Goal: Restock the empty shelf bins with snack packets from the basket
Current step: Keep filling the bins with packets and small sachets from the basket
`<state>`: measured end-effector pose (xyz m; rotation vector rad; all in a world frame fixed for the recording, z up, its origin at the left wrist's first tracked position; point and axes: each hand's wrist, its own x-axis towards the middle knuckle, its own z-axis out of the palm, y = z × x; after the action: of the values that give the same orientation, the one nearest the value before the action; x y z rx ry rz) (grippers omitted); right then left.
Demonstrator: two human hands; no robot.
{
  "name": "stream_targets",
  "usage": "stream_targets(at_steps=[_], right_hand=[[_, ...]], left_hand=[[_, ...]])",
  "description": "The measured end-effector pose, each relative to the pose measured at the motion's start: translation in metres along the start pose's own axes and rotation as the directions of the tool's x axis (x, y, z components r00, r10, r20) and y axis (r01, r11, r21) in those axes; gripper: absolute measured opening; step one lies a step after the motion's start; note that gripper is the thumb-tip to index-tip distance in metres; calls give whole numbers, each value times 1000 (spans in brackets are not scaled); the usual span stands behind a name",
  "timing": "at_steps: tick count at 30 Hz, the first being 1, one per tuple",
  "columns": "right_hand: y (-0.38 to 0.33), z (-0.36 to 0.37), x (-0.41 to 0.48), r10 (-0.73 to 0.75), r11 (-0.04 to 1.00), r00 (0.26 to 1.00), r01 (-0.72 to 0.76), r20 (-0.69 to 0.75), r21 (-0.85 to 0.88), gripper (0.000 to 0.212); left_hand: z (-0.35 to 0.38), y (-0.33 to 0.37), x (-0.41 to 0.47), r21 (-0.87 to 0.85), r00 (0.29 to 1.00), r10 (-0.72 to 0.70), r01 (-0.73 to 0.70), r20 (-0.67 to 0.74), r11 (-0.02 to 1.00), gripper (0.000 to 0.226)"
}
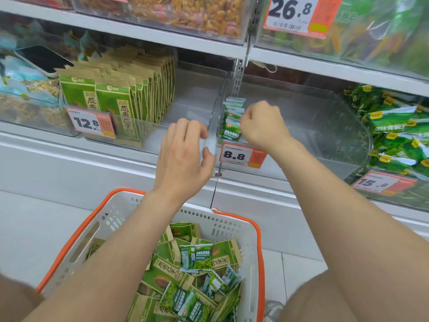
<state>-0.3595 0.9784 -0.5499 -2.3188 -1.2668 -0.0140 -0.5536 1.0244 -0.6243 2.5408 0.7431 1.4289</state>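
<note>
Left hand (183, 156) fingers (193, 130) pinch the clear bin (210, 144) edge; right hand (262, 124) fingers (246, 119) curl against green packets (232, 130), grip hidden.

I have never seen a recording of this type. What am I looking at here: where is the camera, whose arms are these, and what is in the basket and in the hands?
There is no machine here. A person wears one camera on the head, so this single picture looks forward and down at their own two bare arms. They face a shop shelf of clear bins. The left hand grips a clear bin wall at its front edge. The right hand is curled against a row of small green packets standing in the bin tagged 8.8; whether it pinches one is hidden. Tall green packets fill the bin to the left. Below, a white basket with an orange rim holds more of both kinds.
</note>
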Motion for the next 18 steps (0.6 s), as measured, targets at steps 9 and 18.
stream_targets(at_steps=[9, 18], right_hand=[[-23, 18, -103, -284, 854, 813, 455, 508, -251, 32], [-1, 90, -179, 23, 748, 419, 595, 908, -294, 35]], left_hand=[[31, -13, -76, 168, 688, -263, 204, 676, 964, 23], [50, -18, -186, 284, -172, -304, -133, 937, 950, 24]])
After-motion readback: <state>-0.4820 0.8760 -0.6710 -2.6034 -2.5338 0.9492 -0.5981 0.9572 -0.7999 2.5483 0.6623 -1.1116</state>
